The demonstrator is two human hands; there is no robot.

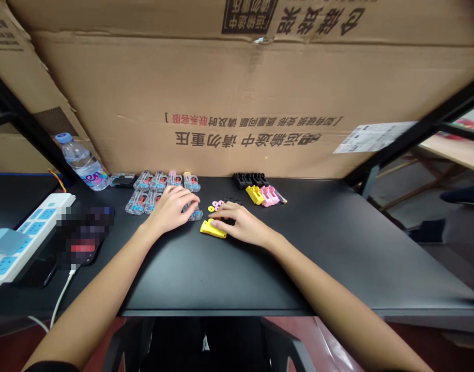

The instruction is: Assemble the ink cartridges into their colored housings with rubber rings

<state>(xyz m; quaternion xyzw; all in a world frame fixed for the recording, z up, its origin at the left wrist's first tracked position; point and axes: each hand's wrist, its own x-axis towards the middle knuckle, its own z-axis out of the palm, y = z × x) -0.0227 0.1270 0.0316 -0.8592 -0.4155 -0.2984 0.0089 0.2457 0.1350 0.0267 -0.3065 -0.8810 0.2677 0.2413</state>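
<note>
- Our right hand touches a yellow block, likely steadying it.
- Our left hand is beside a clear case.
- We can't tell either grip's closure.

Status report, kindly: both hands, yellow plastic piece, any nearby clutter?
Right hand touching yellow plastic piece. Left hand at clear plastic piece, contact unclear. Clutter nearby: small pink and yellow rings.

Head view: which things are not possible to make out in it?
In the head view:
Clear piece: partly hidden by left hand.
Near yellow piece: partly covered by right hand.
Phone: screen pixelated.
Label: print too small.
Chair: cut off by bottom edge.
</note>
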